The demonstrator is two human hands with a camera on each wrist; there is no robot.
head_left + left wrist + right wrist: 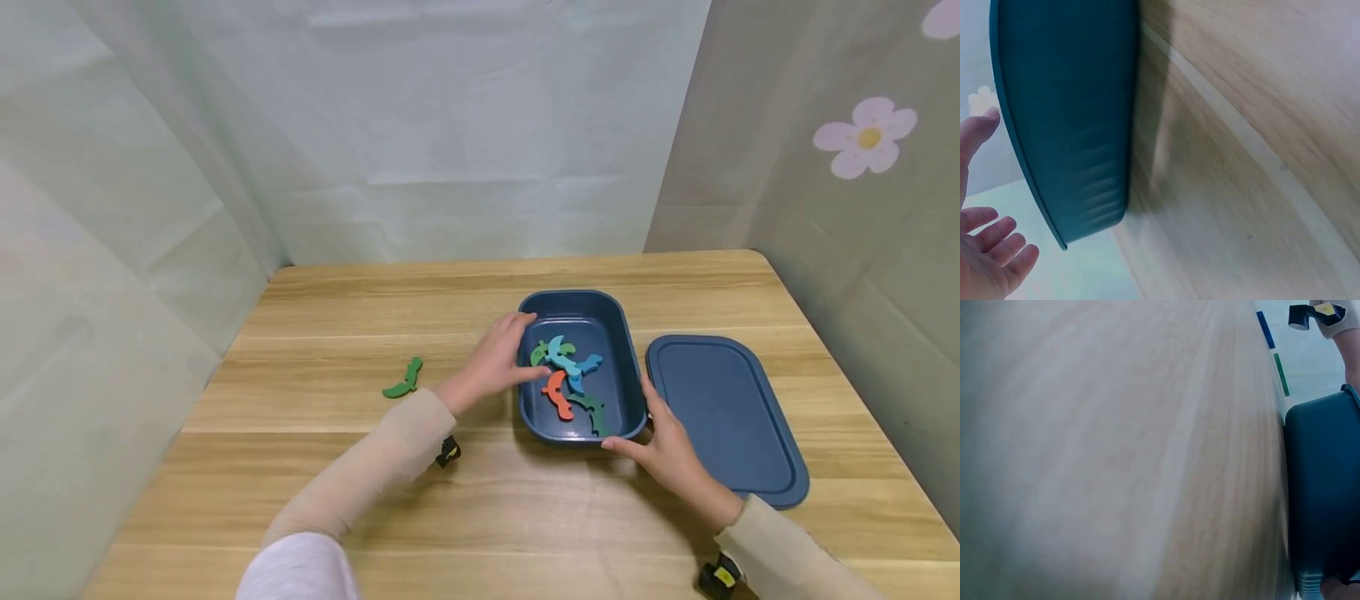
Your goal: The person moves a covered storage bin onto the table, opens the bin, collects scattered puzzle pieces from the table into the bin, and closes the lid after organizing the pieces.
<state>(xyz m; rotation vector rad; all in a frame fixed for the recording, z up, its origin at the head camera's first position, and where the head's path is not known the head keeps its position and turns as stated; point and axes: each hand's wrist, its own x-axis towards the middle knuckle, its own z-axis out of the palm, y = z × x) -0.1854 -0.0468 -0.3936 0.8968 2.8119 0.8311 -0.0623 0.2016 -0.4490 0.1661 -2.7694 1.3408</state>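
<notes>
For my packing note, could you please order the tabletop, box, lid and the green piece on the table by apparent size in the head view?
1. Tabletop
2. Box and lid: too alike to rank surely
3. Green piece, clearly smallest

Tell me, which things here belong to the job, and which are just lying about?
Belong to the job:
left hand and right hand, at the box
box
pieces inside it
probably the lid, matching the box
probably the loose green piece

Apparently just around:
curtain
table, as work surface
</notes>
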